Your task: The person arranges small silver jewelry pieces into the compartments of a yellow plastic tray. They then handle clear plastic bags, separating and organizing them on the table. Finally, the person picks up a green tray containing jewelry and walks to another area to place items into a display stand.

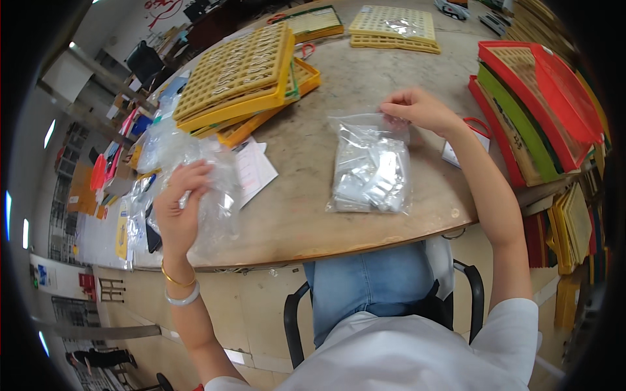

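My right hand (417, 109) pinches the upper right corner of a clear plastic bag (370, 166). The bag lies on the table in front of me, filled with small shiny silver-white packets. Over a loose heap of clear plastic bags (218, 192) on the left is my left hand (182, 199), slightly blurred. Its fingers reach out, loosely bent, with the thumb apart from them, and I see nothing gripped in it. A gold bracelet and a pale bangle circle that wrist.
Yellow gridded trays (238, 78) with small metal pieces are stacked at the back left. White papers (253, 171) lie beside the heap. Cream gridded trays (394, 26) sit at the back. Red and green trays (521, 111) stand at the right, near a red-handled tool (479, 124).
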The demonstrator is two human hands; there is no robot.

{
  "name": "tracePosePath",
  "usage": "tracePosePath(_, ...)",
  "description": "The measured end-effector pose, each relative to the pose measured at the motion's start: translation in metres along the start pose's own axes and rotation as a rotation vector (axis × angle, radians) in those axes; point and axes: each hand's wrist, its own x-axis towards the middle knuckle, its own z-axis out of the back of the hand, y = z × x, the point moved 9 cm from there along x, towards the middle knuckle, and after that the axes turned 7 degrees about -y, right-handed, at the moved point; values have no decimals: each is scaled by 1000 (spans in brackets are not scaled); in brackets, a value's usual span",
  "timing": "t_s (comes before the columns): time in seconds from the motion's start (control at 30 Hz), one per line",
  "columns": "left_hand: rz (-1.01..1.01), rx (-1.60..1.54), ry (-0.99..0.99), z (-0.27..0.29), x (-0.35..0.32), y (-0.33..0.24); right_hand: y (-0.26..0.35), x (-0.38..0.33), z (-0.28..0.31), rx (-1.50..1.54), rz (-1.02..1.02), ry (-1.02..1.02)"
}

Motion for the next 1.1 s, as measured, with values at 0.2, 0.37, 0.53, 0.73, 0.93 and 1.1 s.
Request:
tracePosePath(0.2, 147, -132, 388, -105, 14, -6, -8, 5, 3, -106, 118, -86)
tracePosePath(0.37, 281, -393, 239, -146, 55, -8, 21, -8, 6, -145, 104, -78)
tracePosePath(0.53, 36, -375, 314, -199, 89, -57, 53, -22, 6, 24, 285, -99)
tracePosePath(0.73, 142, -324, 395, -218, 88, -49, 61, -28, 12, -31, 294, -169)
tracePosePath(0.93, 214, -448, 342, -222, 86, -41, 55, -23, 10, 53, 301, -144)
tracePosePath(1.1, 315, -473, 344, -228, 83, -31, 52, -20, 9, 132, 284, -132)
